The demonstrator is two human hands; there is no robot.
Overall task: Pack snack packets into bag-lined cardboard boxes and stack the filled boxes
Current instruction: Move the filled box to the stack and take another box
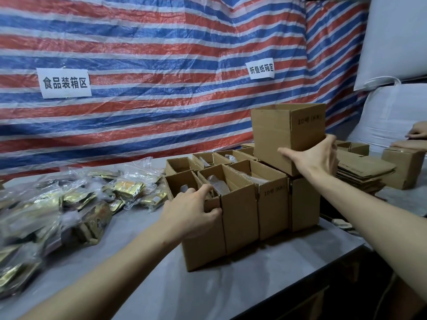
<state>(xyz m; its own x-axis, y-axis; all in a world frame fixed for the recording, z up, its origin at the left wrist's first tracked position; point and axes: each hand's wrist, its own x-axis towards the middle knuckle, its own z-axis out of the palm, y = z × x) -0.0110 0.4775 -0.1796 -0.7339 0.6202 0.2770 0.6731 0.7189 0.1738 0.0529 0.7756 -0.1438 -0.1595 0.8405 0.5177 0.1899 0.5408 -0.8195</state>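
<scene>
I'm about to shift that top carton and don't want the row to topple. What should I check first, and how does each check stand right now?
1. Right hand grips the top box round its lower corner: ok.
2. Left hand holds the front-left open box by its rim: ok.
3. Top box lined and filled: cannot tell, its inside is out of view.
4. Top box seated squarely on the box beneath: cannot tell.
5. Another person's hands apart from the top box: ok.
</scene>
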